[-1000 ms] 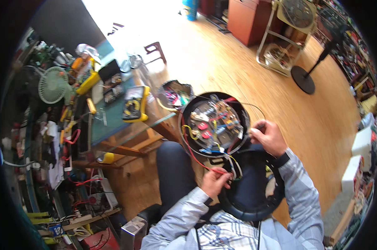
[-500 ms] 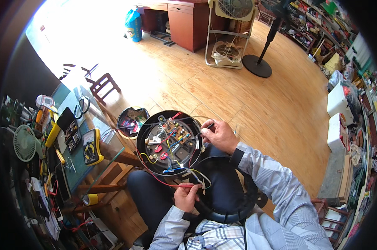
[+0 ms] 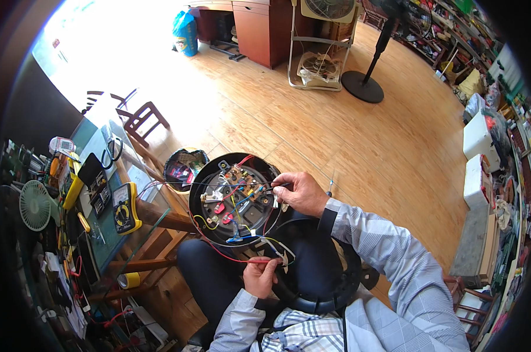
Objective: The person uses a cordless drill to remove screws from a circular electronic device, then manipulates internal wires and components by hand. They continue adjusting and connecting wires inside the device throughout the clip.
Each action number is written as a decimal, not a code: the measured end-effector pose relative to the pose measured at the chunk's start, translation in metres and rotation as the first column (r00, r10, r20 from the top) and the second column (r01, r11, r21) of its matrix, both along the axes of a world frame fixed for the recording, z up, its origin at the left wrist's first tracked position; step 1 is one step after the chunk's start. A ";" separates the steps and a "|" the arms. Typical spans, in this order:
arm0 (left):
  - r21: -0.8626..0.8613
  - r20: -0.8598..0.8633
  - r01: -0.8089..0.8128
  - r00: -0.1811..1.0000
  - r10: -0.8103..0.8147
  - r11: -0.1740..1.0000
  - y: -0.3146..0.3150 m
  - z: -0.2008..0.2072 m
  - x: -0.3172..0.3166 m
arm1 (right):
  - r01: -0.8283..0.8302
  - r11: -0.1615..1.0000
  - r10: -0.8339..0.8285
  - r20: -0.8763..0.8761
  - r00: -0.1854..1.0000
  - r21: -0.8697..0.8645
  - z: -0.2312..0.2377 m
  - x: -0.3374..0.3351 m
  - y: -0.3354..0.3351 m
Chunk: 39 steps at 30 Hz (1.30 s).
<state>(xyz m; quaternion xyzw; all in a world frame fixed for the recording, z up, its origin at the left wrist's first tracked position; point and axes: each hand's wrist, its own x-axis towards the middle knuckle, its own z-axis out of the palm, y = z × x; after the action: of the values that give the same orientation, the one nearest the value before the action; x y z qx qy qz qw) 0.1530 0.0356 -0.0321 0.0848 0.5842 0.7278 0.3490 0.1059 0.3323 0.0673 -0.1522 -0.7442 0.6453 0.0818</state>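
Note:
A round black appliance base [image 3: 195,218], open to show a circuit board [image 3: 242,183] and coloured wires, rests by my knees. My left hand [image 3: 260,278] pinches a red test probe [image 3: 258,260], its tip at a white connector [image 3: 285,258] on the wires below the base. My right hand [image 3: 300,192] is closed on a black test probe, mostly hidden by the fingers, which points at the board's right side. Whether its tip touches is too small to tell. A black ring-shaped housing [image 3: 319,306] lies on my lap.
At left, a glass-topped table [image 3: 110,249] bears a yellow multimeter [image 3: 126,208], scissors [image 3: 113,152] and a small fan [image 3: 35,204]. Beyond the base stands a bin [image 3: 186,158]. A screwdriver [image 3: 330,192] lies on the floor at right. Cluttered shelves [image 3: 506,176] line the right side.
My right hand has moved slightly left, bringing the black probe in over the board's right side. My left hand stays at the connector with the red probe.

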 end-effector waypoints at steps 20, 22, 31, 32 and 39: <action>-0.068 -0.004 0.044 0.999 -0.044 0.997 0.000 -0.001 -0.002 | 0.166 0.910 -0.093 0.202 0.975 -0.380 -0.015 -0.004 0.006; -0.087 -0.001 0.049 0.999 -0.049 0.995 -0.001 -0.004 -0.001 | 0.158 0.911 -0.095 0.179 0.979 -0.381 -0.018 -0.004 0.006; -0.048 0.065 0.020 0.998 -0.017 0.999 0.003 -0.015 0.005 | 0.189 0.932 -0.124 0.218 0.968 -0.309 -0.016 -0.004 0.005; -0.075 0.066 0.044 0.997 -0.039 0.996 0.003 -0.016 0.005 | 0.172 0.922 -0.114 0.180 0.977 -0.348 -0.018 -0.004 0.005; -0.056 0.072 0.027 0.997 -0.023 0.998 0.004 -0.020 0.007 | 0.173 0.925 -0.129 0.150 0.980 -0.338 -0.020 -0.003 0.006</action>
<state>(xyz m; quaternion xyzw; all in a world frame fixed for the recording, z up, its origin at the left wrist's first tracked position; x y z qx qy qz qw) 0.1599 0.0397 -0.0521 0.0562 0.5910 0.7088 0.3809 0.1027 0.3385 0.0468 -0.2613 -0.6073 0.7481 0.0564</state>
